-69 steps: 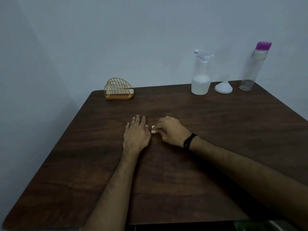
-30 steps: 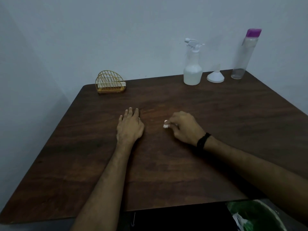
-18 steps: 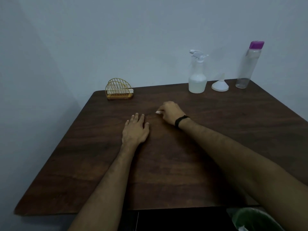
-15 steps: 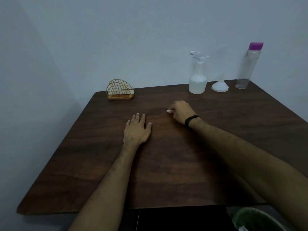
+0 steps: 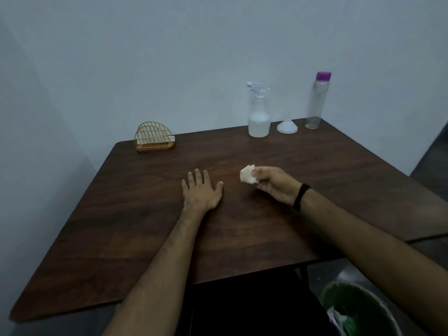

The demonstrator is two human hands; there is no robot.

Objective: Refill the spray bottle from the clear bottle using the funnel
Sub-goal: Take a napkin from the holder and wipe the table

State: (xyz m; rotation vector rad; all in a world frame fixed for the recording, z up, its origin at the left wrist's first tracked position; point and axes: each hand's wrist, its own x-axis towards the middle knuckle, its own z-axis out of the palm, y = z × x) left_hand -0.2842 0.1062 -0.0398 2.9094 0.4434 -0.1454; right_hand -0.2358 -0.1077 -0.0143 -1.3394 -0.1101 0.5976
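The white spray bottle (image 5: 259, 117) stands upright at the table's far edge with its trigger head on. To its right a white funnel (image 5: 287, 126) sits mouth down, and the tall clear bottle (image 5: 316, 100) with a purple cap stands beyond it. My left hand (image 5: 201, 192) lies flat on the dark wooden table (image 5: 145, 226), fingers spread. My right hand (image 5: 274, 184) is lifted slightly at the table's middle and grips a crumpled white tissue (image 5: 247, 177). Both hands are well short of the bottles.
A gold wire napkin holder (image 5: 154, 140) with white napkins stands at the far left corner. A green bin (image 5: 358, 311) with a liner sits on the floor at the lower right, beside the table's near edge.
My right hand rubbed the tissue across the table's middle, then drew back right and lifted, turning so the tissue shows. My left hand stayed flat in place.
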